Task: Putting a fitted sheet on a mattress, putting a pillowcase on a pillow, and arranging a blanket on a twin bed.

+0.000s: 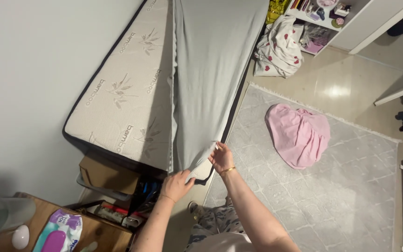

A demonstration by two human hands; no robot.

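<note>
Both hands, left hand [177, 185] and right hand [222, 157], are gripping the grey fabric sheet [211, 79], each grip closed on its corner over the white quilted mattress [122, 98].

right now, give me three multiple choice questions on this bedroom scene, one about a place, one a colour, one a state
1. Where does the pink cloth lie?
A on the mattress
B on the grey rug
C on the wooden table

2. What colour is the sheet being pulled over the mattress?
A grey
B red
C yellow

3. How much of the mattress top is covered?
A all
B none
C part, with the wall side bare

Answers:
1 B, it sits bunched on the rug.
2 A, the left hand and right hand grip its grey corner.
3 C, the patterned top shows beside the sheet.
</note>
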